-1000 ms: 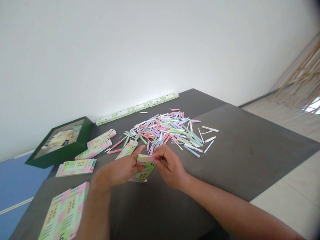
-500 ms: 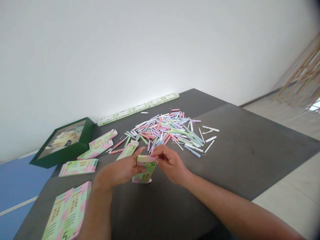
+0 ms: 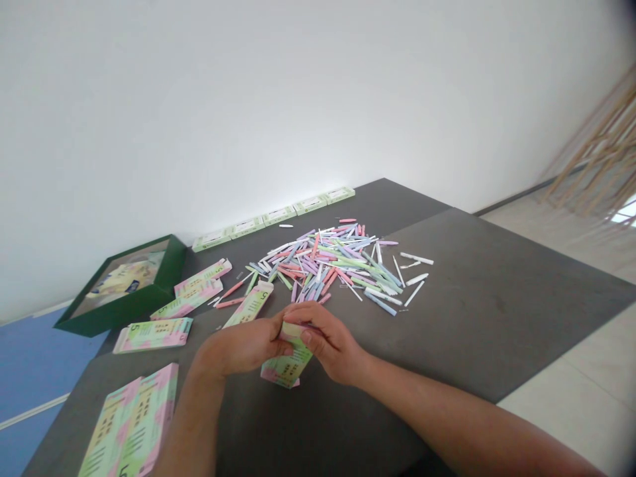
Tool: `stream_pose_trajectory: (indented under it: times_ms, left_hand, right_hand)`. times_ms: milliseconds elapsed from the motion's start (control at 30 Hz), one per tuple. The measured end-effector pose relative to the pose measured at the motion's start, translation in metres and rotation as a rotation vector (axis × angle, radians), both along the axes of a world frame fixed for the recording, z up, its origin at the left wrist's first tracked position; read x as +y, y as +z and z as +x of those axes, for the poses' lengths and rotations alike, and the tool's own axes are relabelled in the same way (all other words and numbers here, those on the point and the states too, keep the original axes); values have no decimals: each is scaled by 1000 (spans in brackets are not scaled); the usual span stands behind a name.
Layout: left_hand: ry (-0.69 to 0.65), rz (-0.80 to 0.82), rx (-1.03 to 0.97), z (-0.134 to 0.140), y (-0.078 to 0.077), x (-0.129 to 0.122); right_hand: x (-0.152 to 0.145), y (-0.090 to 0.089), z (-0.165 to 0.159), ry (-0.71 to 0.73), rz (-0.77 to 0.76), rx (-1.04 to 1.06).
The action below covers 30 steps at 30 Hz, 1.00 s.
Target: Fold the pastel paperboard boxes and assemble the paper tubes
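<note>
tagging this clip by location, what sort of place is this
Probably a small packing workspace: a dark grey table against a bare white wall, a heap of pastel plastic sticks, and flat pink-and-green cardboard boxes lying about.

Both hands grip a pastel carton: left hand on its side, right hand over its top, just nearer than the pen pile on the table.

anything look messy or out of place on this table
Yes. The pastel sticks lie in a loose, criss-crossed heap, with a few white ones strayed to its right. Flat cartons sit scattered at odd angles. The small carton held by both hands looks intact.
</note>
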<state>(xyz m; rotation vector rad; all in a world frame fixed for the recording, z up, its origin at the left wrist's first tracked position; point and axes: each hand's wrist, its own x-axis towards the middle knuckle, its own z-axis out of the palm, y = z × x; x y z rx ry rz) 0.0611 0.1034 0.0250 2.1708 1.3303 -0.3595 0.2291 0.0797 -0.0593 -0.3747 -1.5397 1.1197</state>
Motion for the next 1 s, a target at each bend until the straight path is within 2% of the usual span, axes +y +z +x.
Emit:
stream_pose_trajectory:
  times_ms: [67, 400, 500, 800, 1000]
  left_hand:
    - [-35, -25, 11, -2, 0, 0]
    - [-75, -57, 53, 0, 8, -3]
    - [-85, -48, 78, 0, 7, -2]
    - [-107, -26, 69, -3, 2, 2]
    - [-102, -28, 49, -4, 0, 2]
  right_hand:
    - [0, 2, 1, -17, 15, -6]
    - [0, -1, -3, -46, -247, 43]
    - [1, -1, -3, -50, -279, 56]
    - [2, -2, -7, -25, -178, 118]
    - [-4, -4, -8, -129, -56, 31]
